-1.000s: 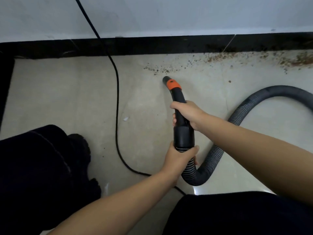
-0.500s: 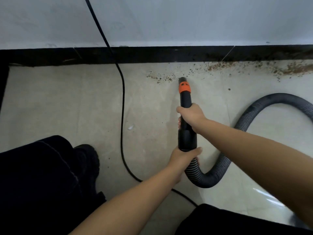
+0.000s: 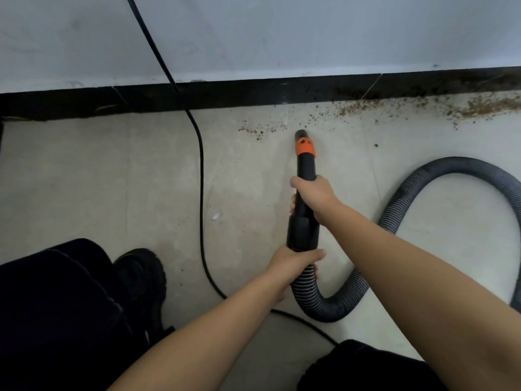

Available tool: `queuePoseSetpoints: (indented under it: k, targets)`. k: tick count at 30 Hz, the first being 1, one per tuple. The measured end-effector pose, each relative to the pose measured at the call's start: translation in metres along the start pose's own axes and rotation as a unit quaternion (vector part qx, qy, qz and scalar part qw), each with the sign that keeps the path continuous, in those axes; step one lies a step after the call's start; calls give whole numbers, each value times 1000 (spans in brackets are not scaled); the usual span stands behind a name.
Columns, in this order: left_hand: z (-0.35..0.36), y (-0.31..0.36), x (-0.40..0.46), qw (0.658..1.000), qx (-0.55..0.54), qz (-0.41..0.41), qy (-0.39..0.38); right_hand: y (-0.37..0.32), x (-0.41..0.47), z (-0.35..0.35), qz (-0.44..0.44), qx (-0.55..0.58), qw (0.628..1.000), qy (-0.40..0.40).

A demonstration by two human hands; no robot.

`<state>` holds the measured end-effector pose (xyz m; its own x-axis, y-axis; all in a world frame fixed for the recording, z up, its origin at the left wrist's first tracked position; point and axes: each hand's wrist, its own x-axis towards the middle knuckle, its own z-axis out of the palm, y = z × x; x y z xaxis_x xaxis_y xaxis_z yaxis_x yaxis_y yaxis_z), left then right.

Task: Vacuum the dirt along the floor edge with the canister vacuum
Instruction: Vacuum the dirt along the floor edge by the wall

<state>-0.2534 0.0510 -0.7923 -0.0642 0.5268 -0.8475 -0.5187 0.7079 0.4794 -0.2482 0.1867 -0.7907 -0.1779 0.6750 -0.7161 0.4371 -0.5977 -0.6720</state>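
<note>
My right hand (image 3: 315,197) grips the black nozzle (image 3: 305,167) midway, my left hand (image 3: 290,263) clasps the ribbed hose (image 3: 400,210) at its collar. The nozzle tip sits on the floor (image 3: 112,179), just short of the brown dirt (image 3: 366,108) along the black baseboard (image 3: 253,94). A black cable (image 3: 200,179) trails left.
</note>
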Motion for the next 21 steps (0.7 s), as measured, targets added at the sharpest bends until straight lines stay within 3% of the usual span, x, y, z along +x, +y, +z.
queuePoseSetpoints:
  k: [6, 14, 21]
  targets:
    - [25, 24, 4, 999, -37, 34, 21, -27, 9, -21, 13, 7, 1000, -27]
    - [19, -2, -21, 980, -142, 37, 136, -21, -13, 34, 33, -90, 976, -197]
    - [5, 22, -9, 993, -78, 46, 76, -33, 6, 19, 20, -14, 995, -100]
